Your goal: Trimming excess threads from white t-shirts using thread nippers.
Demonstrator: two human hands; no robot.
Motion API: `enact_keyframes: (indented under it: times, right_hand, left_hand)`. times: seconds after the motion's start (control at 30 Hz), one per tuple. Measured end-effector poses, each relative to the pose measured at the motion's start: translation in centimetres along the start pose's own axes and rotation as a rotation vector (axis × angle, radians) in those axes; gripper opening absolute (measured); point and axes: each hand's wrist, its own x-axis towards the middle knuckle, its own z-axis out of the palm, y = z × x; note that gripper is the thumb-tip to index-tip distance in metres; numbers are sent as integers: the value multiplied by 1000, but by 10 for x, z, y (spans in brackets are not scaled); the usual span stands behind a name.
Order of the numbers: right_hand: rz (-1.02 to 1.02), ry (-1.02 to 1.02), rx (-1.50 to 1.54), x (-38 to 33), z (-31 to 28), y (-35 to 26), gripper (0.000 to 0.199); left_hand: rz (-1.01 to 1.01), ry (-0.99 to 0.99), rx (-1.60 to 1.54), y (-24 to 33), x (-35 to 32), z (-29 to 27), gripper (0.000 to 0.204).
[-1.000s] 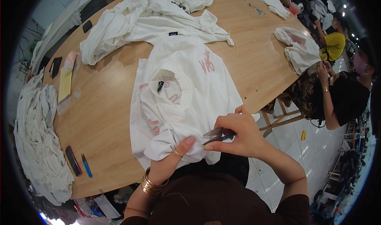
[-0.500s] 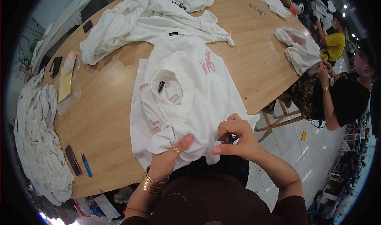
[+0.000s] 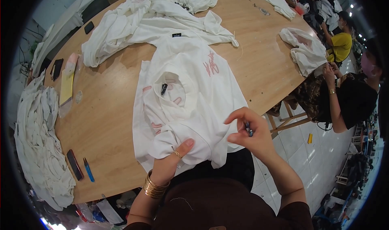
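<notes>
A white shirt with pink embroidery lies on the table in front of me, its collar facing up and part of it hanging over the near edge. My left hand grips a bunched fold of it near that edge, thumb on top and the other fingers hidden in the cloth. Just right of the shirt, my right hand is raised, holding small dark thread snips in its curled palm. Its thumb and forefinger are spread apart, with no cloth visible between them.
More white garments are heaped at the far side, and a pile hangs at the left edge. A phone and blue-handled tweezers lie at near left. At right a seated person handles a white garment.
My right hand has lifted away from the cloth, up and to the right, with the snips turned into its palm. The left hand still grips the shirt in nearly the same place.
</notes>
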Motion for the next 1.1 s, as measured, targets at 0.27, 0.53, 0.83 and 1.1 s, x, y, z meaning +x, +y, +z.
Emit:
enact_keyframes:
  times: [0.27, 0.53, 0.83, 1.1]
  right_hand:
    - [-55, -36, -142, -7, 32, 18, 16]
    - [46, -27, -74, -17, 33, 25, 18]
    - [122, -33, 139, -23, 31, 23, 14]
    - [110, 32, 256, -29, 35, 35, 13]
  left_hand:
    - [-51, -42, -97, -12, -4, 0, 37]
    - [-94, 79, -451, -7, 2, -2, 46]
    - [-247, -11, -422, -4, 4, -15, 48]
    - [-269, -83, -651, -19, 9, -23, 51]
